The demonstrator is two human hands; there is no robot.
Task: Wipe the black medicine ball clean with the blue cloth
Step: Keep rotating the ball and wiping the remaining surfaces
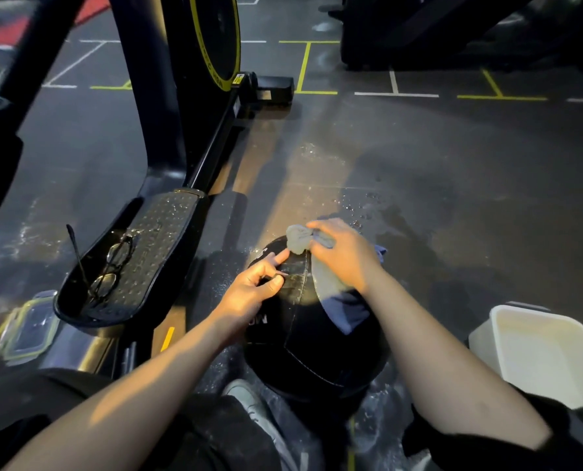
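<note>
Two hands work atop the black medicine ball (312, 338) — right hand (346, 254) clutching the blue cloth (346, 309), left hand (252, 292) fingers loosely curled, steadying; on the wet floor (419, 185) it could roll.

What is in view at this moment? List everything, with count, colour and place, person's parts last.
medicine ball: one, black, on the floor between the person's legs.
cloth: one, blue, draped over the ball's top right, under the right hand.
glasses: one pair, dark frame, lying on the machine's pedal.
pedal: one, black, studded, left of the ball.
exercise machine: one, black with yellow trim, upper left.
tub: one, white, on the floor at the right.
container lid: one, clear with a greenish rim, lower left floor.
floor: dark, with wet patches and yellow and white lines.
left hand: resting on the ball's top, forefinger extended.
right hand: its grip closed on the cloth.
</note>
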